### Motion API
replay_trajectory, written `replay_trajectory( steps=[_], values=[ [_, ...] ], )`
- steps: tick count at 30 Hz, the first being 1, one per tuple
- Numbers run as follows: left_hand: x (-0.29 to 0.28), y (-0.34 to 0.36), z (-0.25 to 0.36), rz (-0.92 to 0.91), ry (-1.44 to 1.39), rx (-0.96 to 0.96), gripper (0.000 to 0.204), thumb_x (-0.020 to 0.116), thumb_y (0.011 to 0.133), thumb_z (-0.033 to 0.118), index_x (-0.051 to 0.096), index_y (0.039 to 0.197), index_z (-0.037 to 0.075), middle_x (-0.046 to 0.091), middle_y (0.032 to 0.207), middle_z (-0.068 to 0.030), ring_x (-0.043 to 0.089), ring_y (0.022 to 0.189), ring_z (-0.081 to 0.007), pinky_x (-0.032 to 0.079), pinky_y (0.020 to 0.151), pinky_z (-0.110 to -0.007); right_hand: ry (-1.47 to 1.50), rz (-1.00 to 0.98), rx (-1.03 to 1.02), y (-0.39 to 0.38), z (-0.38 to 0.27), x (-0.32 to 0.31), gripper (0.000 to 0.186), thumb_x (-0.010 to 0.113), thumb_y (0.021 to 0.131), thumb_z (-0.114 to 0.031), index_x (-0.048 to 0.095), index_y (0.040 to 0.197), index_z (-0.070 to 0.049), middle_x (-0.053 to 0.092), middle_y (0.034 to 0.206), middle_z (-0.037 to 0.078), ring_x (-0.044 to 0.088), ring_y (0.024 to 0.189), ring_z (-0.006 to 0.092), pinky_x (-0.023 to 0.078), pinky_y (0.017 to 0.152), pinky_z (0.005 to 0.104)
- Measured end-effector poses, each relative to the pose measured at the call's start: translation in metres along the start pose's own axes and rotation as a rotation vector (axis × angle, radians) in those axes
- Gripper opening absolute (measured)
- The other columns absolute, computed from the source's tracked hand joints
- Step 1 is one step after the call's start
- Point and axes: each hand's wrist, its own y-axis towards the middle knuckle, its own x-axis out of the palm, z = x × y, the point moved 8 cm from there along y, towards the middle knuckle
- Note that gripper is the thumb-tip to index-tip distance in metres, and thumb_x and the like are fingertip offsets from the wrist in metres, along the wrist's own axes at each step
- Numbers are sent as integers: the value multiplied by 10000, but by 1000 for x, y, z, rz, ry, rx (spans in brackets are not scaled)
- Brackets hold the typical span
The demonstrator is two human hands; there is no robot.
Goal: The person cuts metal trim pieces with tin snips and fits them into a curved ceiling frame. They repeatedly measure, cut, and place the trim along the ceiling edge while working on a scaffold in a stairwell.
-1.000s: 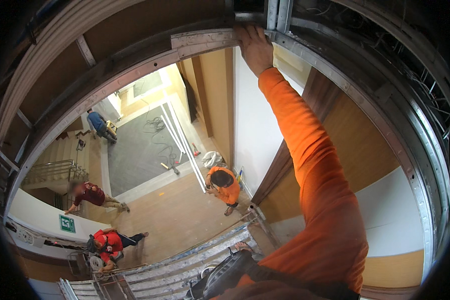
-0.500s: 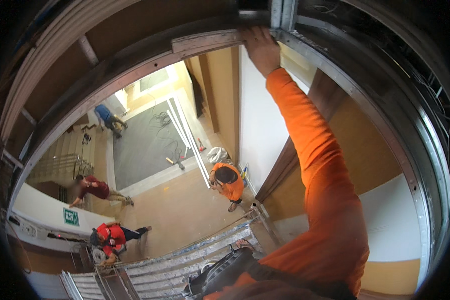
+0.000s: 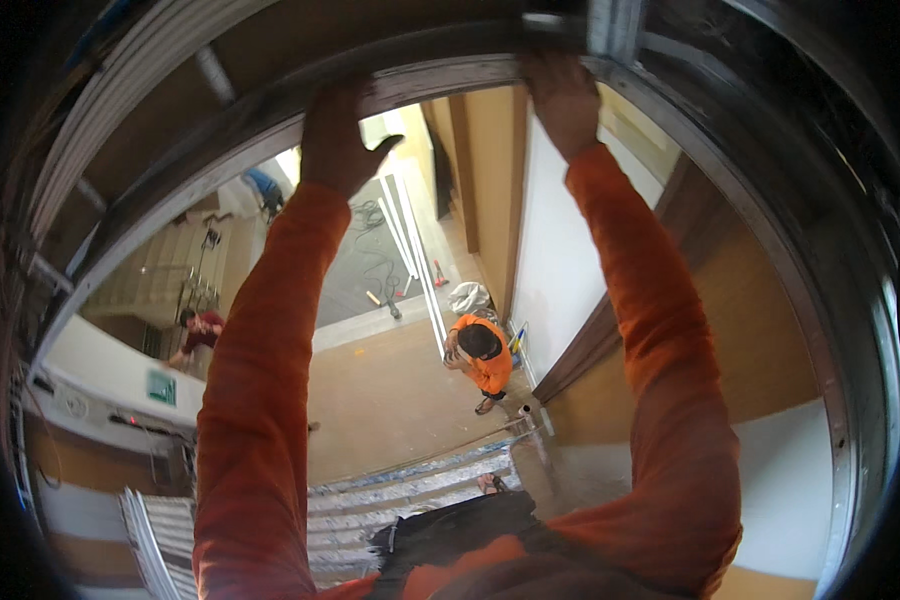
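Observation:
Both my arms, in orange sleeves, reach up to a long metal channel (image 3: 445, 80) that curves across the top of the view. My left hand (image 3: 338, 145) lies against it at the left, thumb spread away and the other fingers stretched up, blurred. At the right, my right hand (image 3: 562, 105) grips the channel near a vertical metal stud (image 3: 615, 30); its fingertips are lost in the dark edge.
Slatted scaffold planks (image 3: 410, 505) lie beneath me. On the floor below stands a person in orange (image 3: 485, 360), beside long white strips (image 3: 420, 260) and a whitish sack (image 3: 470, 298). A person in dark red (image 3: 202, 330) is by the left wall, a person in blue (image 3: 263, 190) farther off.
My left arm has come up into view and its hand now rests on the channel. The right hand stays on the channel, while the whole view has shifted slightly.

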Motion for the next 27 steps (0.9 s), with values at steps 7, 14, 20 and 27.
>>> replay_trajectory(
  steps=[7, 14, 20, 27],
  values=[
    [16, 14, 2, 20, -16, 90, 646, 862, 808, 332, 617, 1377, 151, 663, 1290, -156, 641, 1169, -376, 503, 1039, -493, 46, -8, 62, -11, -13, -4, 454, 667, 853, -142, 684, 1296, -242, 648, 1263, -1, 573, 1180, 247, 502, 973, 432],
    [31, 2, 25, 14, 119, 259, 559, 845, 824, 297, 642, 1312, 114, 632, 1339, -160, 591, 1244, -384, 430, 1120, -539, 148, 61, 104, -20, -14, -10, 418, 634, 915, -191, 684, 1321, -273, 660, 1298, 11, 533, 1268, 261, 414, 1070, 512],
    [28, 2, 28, 53, 27, 208, 501, 865, 788, 218, 682, 1243, 114, 678, 1264, -140, 642, 1164, -356, 490, 1052, -498, 171, 26, 139, -21, -11, -11, 436, 644, 899, -173, 685, 1322, -267, 659, 1308, 3, 522, 1309, 263, 402, 1098, 539],
    [29, 9, 11, 34, 88, 116, 450, 855, 801, 250, 710, 1220, 171, 748, 1156, -54, 719, 1040, -277, 565, 927, -397, 187, 19, 157, -14, -13, -9, 396, 627, 895, -207, 719, 1277, -254, 646, 1320, -8, 502, 1346, 267, 453, 1046, 597]
  ],
)
